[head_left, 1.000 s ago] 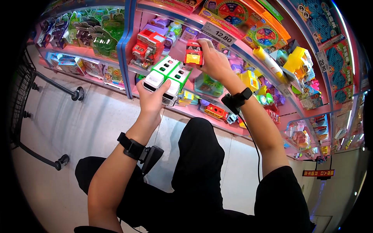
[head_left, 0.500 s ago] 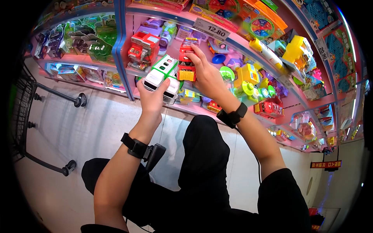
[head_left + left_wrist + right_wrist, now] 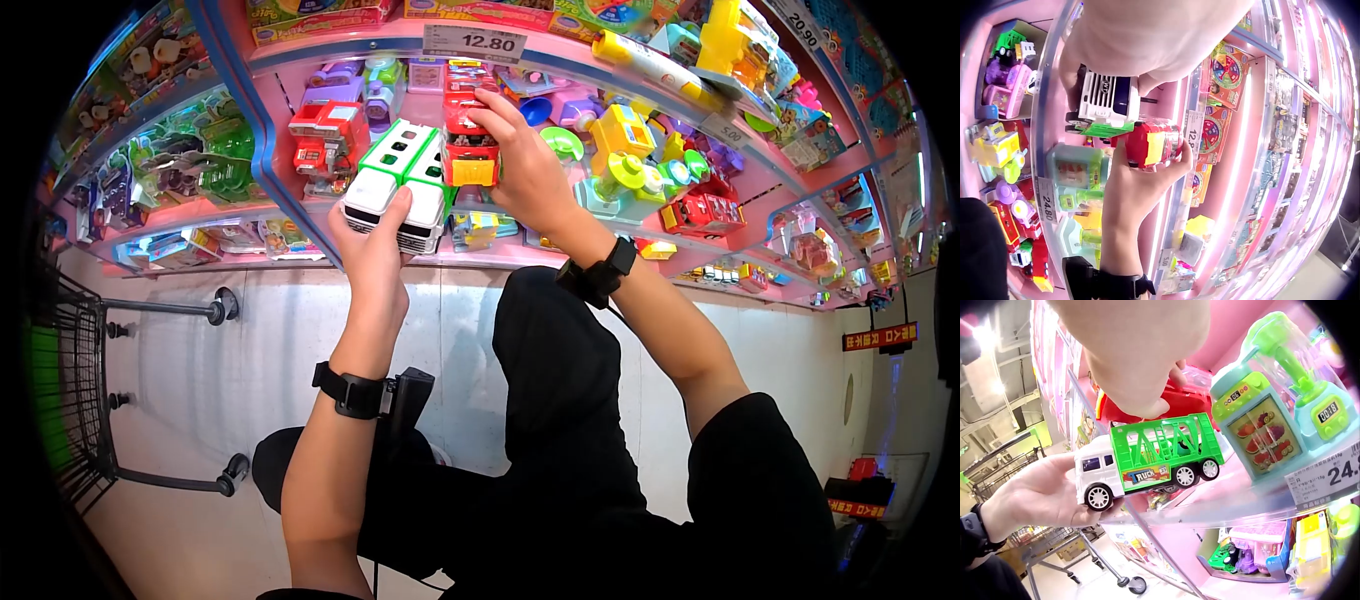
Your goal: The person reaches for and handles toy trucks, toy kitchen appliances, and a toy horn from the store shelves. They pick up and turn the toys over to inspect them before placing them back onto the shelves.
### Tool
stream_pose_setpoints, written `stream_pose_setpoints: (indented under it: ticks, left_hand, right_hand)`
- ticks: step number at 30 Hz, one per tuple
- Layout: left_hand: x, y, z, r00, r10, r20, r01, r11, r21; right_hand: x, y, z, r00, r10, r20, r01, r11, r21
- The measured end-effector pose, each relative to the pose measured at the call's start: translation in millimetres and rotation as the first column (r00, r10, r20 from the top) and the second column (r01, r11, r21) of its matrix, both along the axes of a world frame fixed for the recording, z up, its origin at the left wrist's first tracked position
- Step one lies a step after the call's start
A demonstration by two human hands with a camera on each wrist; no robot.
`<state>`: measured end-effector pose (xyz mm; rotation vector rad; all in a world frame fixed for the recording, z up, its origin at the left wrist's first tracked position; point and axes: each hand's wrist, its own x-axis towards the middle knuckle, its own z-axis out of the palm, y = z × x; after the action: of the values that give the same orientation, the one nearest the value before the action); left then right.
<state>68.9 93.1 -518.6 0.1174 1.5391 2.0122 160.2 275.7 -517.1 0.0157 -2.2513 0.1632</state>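
In the head view my left hand (image 3: pixel 372 245) grips two toy trucks side by side, thumb over the white cabs. One white-and-green toy truck (image 3: pixel 388 172) is at left; the other (image 3: pixel 428 205) lies against it. The right wrist view shows the near truck (image 3: pixel 1160 453) side-on, with a green slatted trailer, resting on the left palm and fingers. My right hand (image 3: pixel 535 175) holds a red toy truck (image 3: pixel 468 125) with a yellow-and-red end, fingers over its top and side. This red truck is right alongside the green trailers, overlapping their edge in the head view.
Pink shelves hold boxed red toys (image 3: pixel 325 140), a yellow toy (image 3: pixel 620 140) and teal toy juice machines (image 3: pixel 1266 425). A price tag (image 3: pixel 475 43) runs along the shelf edge above the hands. A black wire cart (image 3: pixel 85 390) stands on the floor at left.
My right hand has brought the red truck down and left, close beside the green-and-white trucks. The left hand keeps its grip on both trucks. The head view has turned.
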Motion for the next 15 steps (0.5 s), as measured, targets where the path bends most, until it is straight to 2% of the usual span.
stream_pose_setpoints:
  ticks: [5, 7, 8, 15]
  left_hand:
    - [-1.7, 1.6, -6.5, 0.999, -0.008, -0.034, 0.009, 1.000, 0.029]
    - [-2.7, 3.2, -11.0, 0.999, -0.001, -0.038, 0.002, 0.999, 0.032]
    - [-3.3, 3.3, -12.9, 0.999, -0.001, -0.037, 0.002, 1.000, 0.028]
    - [-12.3, -0.1, -18.4, 1.000, 0.021, 0.008, -0.021, 0.999, 0.045]
  right_hand:
    - [8.2, -2.1, 1.2, 0.996, -0.046, -0.073, 0.036, 0.991, -0.127]
    - [10.8, -3.1, 1.1, 0.997, -0.077, -0.030, 0.072, 0.988, -0.134]
    - [11.0, -3.4, 1.0, 0.996, -0.089, -0.010, 0.087, 0.987, -0.136]
    - [12.8, -1.7, 8.1, 0.984, -0.102, -0.148, 0.098, 0.995, -0.033]
